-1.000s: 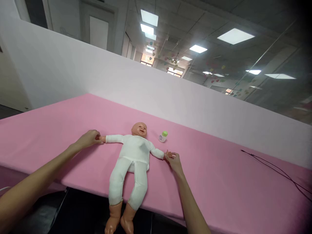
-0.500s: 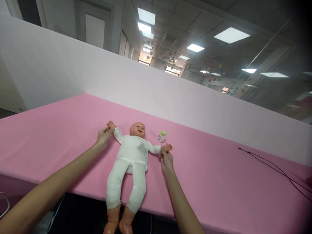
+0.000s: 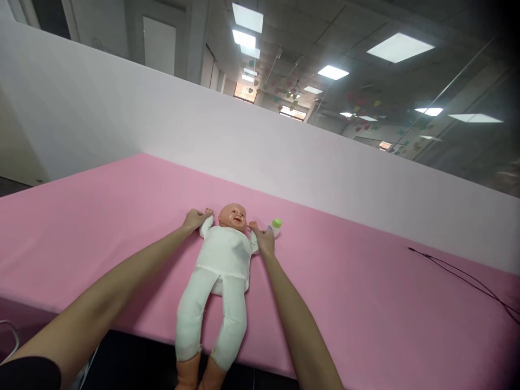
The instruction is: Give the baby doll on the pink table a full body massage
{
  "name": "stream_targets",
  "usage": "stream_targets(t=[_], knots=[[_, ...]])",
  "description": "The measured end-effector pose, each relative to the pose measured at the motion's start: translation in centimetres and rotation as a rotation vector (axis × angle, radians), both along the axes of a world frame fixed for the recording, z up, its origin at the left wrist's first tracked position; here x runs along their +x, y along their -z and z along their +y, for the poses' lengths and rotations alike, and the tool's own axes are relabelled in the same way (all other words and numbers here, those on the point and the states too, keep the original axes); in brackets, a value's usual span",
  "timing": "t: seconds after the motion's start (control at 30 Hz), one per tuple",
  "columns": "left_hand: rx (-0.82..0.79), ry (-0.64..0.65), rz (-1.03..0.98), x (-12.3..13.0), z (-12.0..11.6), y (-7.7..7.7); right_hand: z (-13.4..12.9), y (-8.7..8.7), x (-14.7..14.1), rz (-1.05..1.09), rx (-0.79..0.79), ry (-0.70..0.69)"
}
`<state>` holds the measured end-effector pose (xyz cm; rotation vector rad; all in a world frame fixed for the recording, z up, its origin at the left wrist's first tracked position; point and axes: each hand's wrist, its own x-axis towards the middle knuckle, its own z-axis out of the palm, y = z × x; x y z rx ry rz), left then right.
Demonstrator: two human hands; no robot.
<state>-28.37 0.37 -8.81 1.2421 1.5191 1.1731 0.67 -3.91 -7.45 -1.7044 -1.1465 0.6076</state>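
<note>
A baby doll [image 3: 225,250] in white clothing lies on its back on the pink tabletop [image 3: 345,281], its head toward the wall and its feet over the near edge. My left hand [image 3: 195,220] is closed around the doll's wrist on the left, beside its head. With closed fingers, my right hand [image 3: 265,240] grips the doll's other wrist. Both doll arms are bent, with the small hands up near the head. Just behind my right hand stands a small white bottle [image 3: 276,226] with a green cap, partly hidden by that hand.
A white partition wall [image 3: 252,146] runs along the back of the table. Black cables [image 3: 455,276] lie at the right. A white cable [image 3: 12,338] shows at the lower left edge.
Both my hands have moved inward, bringing the doll's outstretched arms in toward its head and bending them. My right hand now covers part of the bottle.
</note>
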Motion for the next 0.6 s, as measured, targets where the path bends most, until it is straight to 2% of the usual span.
stream_targets(t=[0.1,0.17,0.23,0.3,0.37,0.5,0.6], knots=[[-0.011,0.052,-0.002,0.1,-0.2,0.0,0.2,0.5,-0.1,-0.024,-0.126,0.034],[0.001,0.118,-0.096,-0.2,-0.8,0.0,-0.3,0.7,0.1,0.075,-0.094,0.052],[0.040,0.180,-0.241,-1.0,-1.6,-0.1,-1.5,0.7,0.6,0.221,0.008,0.010],[0.123,0.261,-0.337,-2.4,-2.4,-0.2,-3.4,0.5,1.7,0.325,0.107,-0.133],[0.212,0.394,-0.328,-4.0,-3.2,-0.4,-5.7,0.2,3.0,0.346,0.144,-0.340],[0.300,0.773,-0.107,-6.6,-5.0,-0.7,-9.4,-0.3,4.9,0.191,0.055,-0.692],[0.365,0.936,0.112,-7.2,-6.0,-0.6,-10.7,-0.3,5.2,0.018,0.041,-0.850]])
